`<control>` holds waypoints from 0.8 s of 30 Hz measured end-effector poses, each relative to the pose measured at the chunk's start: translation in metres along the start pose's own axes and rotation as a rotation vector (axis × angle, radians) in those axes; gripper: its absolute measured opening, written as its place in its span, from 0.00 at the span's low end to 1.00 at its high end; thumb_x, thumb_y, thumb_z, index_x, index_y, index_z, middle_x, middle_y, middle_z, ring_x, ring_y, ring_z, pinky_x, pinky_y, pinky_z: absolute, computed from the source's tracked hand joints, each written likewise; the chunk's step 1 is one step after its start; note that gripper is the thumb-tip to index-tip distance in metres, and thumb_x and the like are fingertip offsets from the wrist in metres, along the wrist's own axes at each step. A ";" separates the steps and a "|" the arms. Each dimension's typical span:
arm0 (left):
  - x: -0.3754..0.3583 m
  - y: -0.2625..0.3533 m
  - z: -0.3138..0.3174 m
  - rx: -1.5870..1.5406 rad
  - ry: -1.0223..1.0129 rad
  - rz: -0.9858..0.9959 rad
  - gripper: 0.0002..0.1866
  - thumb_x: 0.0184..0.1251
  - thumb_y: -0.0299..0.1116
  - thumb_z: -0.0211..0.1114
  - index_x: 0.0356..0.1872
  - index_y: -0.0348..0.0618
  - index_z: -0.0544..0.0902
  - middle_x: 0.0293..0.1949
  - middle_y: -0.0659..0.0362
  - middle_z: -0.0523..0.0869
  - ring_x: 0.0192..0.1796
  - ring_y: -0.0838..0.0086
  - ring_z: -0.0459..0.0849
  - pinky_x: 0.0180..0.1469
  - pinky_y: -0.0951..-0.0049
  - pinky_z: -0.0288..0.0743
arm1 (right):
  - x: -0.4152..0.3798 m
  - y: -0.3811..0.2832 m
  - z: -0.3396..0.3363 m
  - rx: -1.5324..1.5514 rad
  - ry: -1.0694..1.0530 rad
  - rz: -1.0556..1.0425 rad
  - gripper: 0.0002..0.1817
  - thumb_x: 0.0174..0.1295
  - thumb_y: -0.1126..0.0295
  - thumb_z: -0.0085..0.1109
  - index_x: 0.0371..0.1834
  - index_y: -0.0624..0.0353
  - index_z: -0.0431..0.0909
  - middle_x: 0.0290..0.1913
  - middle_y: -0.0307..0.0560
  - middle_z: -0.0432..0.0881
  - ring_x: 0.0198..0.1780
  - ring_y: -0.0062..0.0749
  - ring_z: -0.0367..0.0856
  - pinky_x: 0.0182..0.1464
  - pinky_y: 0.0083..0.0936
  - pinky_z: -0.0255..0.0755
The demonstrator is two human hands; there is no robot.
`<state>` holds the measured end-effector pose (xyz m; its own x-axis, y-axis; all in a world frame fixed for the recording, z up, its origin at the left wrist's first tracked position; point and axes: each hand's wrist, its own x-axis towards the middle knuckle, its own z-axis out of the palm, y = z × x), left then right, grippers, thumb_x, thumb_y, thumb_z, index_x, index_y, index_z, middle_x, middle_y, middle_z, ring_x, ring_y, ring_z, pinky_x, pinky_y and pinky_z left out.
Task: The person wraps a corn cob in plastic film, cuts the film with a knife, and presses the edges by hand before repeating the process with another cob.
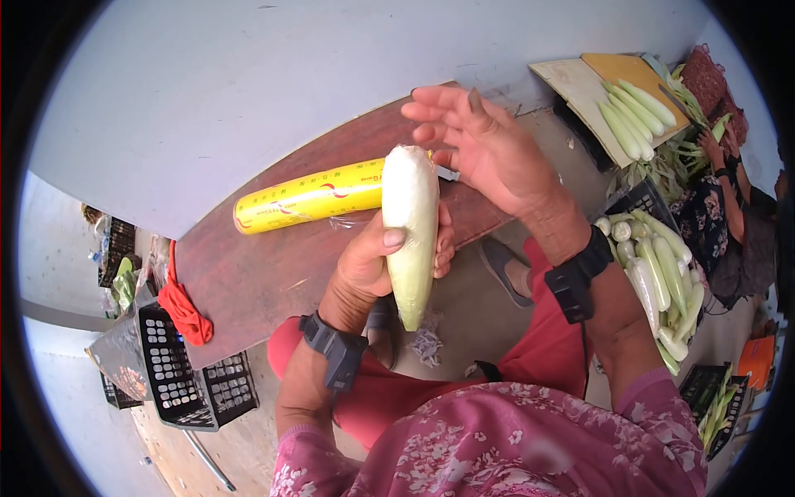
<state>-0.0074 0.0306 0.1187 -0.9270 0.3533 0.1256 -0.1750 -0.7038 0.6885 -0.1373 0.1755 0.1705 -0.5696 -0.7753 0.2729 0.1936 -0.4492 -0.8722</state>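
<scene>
My left hand (pixel 374 255) is closed round a pale vegetable that looks like an ear of corn (pixel 411 224) in its husk, white at the top and light green toward the tapered lower end. Shiny clear film seems to cling to its surface. Just above and to the right, my right hand (pixel 489 149) is raised with its fingers apart and nothing in them. Behind the corn lies a yellow roll of cling film (pixel 310 197) with printed lettering, its right end partly hidden. The roll rests on a reddish-brown tabletop (pixel 248 290).
A red cloth (pixel 184 313) hangs over the left table edge above a black crate (pixel 199 389). At right, pale ears fill another crate (pixel 658 273), and several lie on a board (pixel 571 91). Another person's hand (pixel 712 147) is among green leaves at far right.
</scene>
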 end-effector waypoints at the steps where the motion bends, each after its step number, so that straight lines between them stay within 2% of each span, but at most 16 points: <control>1: 0.000 0.000 0.000 -0.008 -0.016 -0.005 0.37 0.48 0.52 0.69 0.53 0.34 0.70 0.35 0.53 0.73 0.35 0.67 0.74 0.35 0.69 0.70 | 0.000 0.004 0.000 0.040 -0.017 0.040 0.36 0.67 0.46 0.55 0.67 0.65 0.64 0.59 0.53 0.76 0.55 0.28 0.74 0.57 0.25 0.69; 4: 0.000 -0.002 0.001 -0.028 -0.069 -0.032 0.38 0.47 0.53 0.69 0.53 0.33 0.70 0.33 0.53 0.73 0.33 0.67 0.74 0.33 0.69 0.70 | 0.002 0.016 0.005 0.105 -0.173 0.063 0.45 0.61 0.41 0.59 0.69 0.68 0.60 0.61 0.58 0.74 0.60 0.34 0.73 0.58 0.26 0.72; 7: 0.002 -0.008 0.000 -0.134 -0.159 -0.042 0.36 0.49 0.50 0.68 0.54 0.33 0.70 0.35 0.53 0.75 0.35 0.66 0.75 0.36 0.69 0.72 | -0.003 0.020 0.017 0.109 -0.261 0.069 0.42 0.61 0.42 0.61 0.62 0.74 0.66 0.57 0.58 0.76 0.57 0.36 0.75 0.57 0.27 0.71; 9: 0.004 -0.009 -0.001 -0.176 -0.203 -0.016 0.35 0.53 0.49 0.66 0.55 0.32 0.71 0.36 0.53 0.76 0.36 0.66 0.76 0.39 0.68 0.73 | -0.006 0.010 0.023 0.016 -0.269 0.127 0.40 0.58 0.43 0.64 0.57 0.72 0.69 0.51 0.56 0.80 0.49 0.32 0.78 0.51 0.22 0.74; 10: 0.004 -0.010 0.001 -0.140 -0.151 -0.025 0.37 0.52 0.52 0.67 0.55 0.31 0.70 0.35 0.53 0.75 0.34 0.67 0.75 0.36 0.69 0.72 | -0.006 0.009 0.024 -0.031 -0.277 0.156 0.39 0.57 0.43 0.65 0.55 0.71 0.70 0.48 0.55 0.81 0.45 0.30 0.80 0.47 0.20 0.76; 11: 0.004 -0.008 0.004 -0.103 -0.101 -0.036 0.39 0.51 0.54 0.67 0.56 0.31 0.69 0.34 0.53 0.74 0.33 0.68 0.74 0.33 0.71 0.71 | -0.003 0.018 0.024 -0.055 -0.187 0.130 0.31 0.58 0.46 0.66 0.47 0.67 0.74 0.39 0.50 0.84 0.33 0.22 0.81 0.34 0.15 0.76; 13: 0.003 -0.007 0.006 -0.077 -0.046 -0.054 0.42 0.52 0.57 0.67 0.57 0.30 0.68 0.33 0.53 0.73 0.32 0.69 0.73 0.31 0.73 0.70 | -0.003 0.017 0.028 -0.089 -0.142 0.116 0.28 0.59 0.48 0.65 0.43 0.66 0.76 0.36 0.48 0.84 0.28 0.19 0.79 0.28 0.13 0.73; 15: 0.004 -0.011 -0.001 -0.212 -0.099 -0.052 0.38 0.55 0.55 0.66 0.57 0.30 0.70 0.36 0.53 0.75 0.35 0.68 0.75 0.37 0.70 0.72 | -0.002 0.020 0.032 -0.085 -0.069 0.073 0.25 0.59 0.49 0.64 0.37 0.66 0.78 0.33 0.48 0.83 0.24 0.19 0.77 0.21 0.11 0.69; 18: 0.005 -0.012 -0.005 -0.292 -0.079 -0.050 0.36 0.59 0.54 0.65 0.56 0.30 0.72 0.38 0.51 0.79 0.38 0.66 0.78 0.40 0.68 0.75 | 0.000 0.017 0.026 -0.185 -0.013 0.098 0.27 0.58 0.47 0.65 0.35 0.68 0.78 0.31 0.50 0.83 0.23 0.20 0.77 0.22 0.14 0.71; 21: 0.006 -0.011 -0.006 -0.207 0.013 -0.036 0.32 0.60 0.50 0.67 0.54 0.30 0.73 0.38 0.50 0.81 0.37 0.66 0.81 0.40 0.68 0.78 | 0.004 0.018 0.010 -0.209 -0.018 0.224 0.24 0.62 0.51 0.62 0.43 0.65 0.75 0.38 0.51 0.81 0.37 0.31 0.82 0.41 0.25 0.80; 24: 0.007 -0.009 -0.005 -0.054 0.092 -0.023 0.26 0.62 0.43 0.67 0.51 0.32 0.74 0.37 0.51 0.83 0.35 0.68 0.83 0.38 0.70 0.81 | 0.007 0.028 0.004 -0.116 0.069 0.148 0.23 0.61 0.52 0.64 0.42 0.64 0.75 0.37 0.49 0.80 0.38 0.31 0.82 0.42 0.28 0.80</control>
<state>-0.0136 0.0365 0.1097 -0.9487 0.3135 0.0419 -0.2123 -0.7294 0.6503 -0.1331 0.1559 0.1496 -0.5957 -0.7952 0.1130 0.1885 -0.2752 -0.9427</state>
